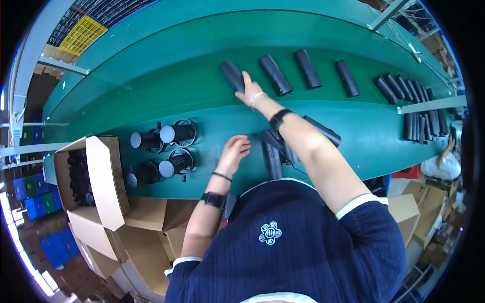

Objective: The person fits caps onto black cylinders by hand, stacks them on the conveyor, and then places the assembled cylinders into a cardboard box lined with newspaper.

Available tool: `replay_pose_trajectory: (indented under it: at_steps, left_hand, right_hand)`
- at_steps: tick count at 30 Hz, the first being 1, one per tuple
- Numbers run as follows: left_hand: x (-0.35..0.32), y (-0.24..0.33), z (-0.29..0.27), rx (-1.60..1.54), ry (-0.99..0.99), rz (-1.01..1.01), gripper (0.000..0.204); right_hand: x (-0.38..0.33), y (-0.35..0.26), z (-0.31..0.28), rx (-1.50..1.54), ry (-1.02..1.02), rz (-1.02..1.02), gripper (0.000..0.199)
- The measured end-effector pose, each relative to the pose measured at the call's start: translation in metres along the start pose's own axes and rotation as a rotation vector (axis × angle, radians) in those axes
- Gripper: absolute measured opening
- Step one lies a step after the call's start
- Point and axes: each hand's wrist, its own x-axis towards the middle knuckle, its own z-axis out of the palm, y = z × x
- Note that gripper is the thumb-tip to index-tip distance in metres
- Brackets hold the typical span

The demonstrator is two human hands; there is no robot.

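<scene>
My right hand [250, 91] reaches across to the far green strip, its fingers at the near end of a black tube [232, 74], thumb on one side. The tube lies tilted there. My left hand [235, 153] hovers over the near bench, fingers loosely bent and apart, with nothing in it. Beside my right forearm lie a black tube [323, 131] and another dark tube [273, 160] close to my body, partly hidden by the arm. Left of my left hand, several black cylindrical parts with pale round ends, such as this one [174, 133], lie on the bench.
More black tubes [276, 76] are spaced along the green strip [177, 86], with a cluster of tubes [424, 123] at the far right. An open cardboard box [107, 187] of small black parts stands at left. A metal post [429, 104] crosses the right side.
</scene>
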Motion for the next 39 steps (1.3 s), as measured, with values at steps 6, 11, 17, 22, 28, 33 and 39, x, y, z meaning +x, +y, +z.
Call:
replay_pose_trajectory:
  at_steps: [6, 11, 17, 22, 28, 33, 39]
  left_hand:
    - [0.037, -0.024, 0.046, 1.002, 0.114, 0.296, 0.093]
    - [0.035, -0.030, 0.042, 0.650, -0.053, 0.290, 0.075]
    - [-0.030, 0.025, 0.042, 0.599, -0.374, 0.429, 0.066]
    - [-0.056, 0.019, 0.040, 0.666, -0.373, 0.517, 0.063]
    - [-0.056, 0.008, 0.039, 0.347, -0.483, 0.312, 0.049]
    - [-0.049, 0.011, 0.027, 0.102, -0.158, 0.367, 0.039]
    - [-0.049, 0.030, 0.024, -0.157, -0.178, 0.296, 0.033]
  right_hand:
    - [0.013, 0.042, -0.040, -0.172, 0.139, -0.465, 0.043]
    - [-0.087, 0.054, -0.073, 0.349, -0.385, -0.091, 0.022]
    - [-0.172, 0.052, -0.087, 1.004, -0.711, 0.131, 0.044]
    - [-0.180, 0.046, -0.072, 1.024, -0.731, 0.064, 0.040]
    - [-0.199, 0.042, -0.069, 0.893, -0.687, -0.018, 0.041]
    - [-0.200, 0.034, -0.064, 1.105, -0.766, 0.103, 0.045]
    - [-0.172, 0.009, -0.051, 0.893, -0.649, 0.074, 0.046]
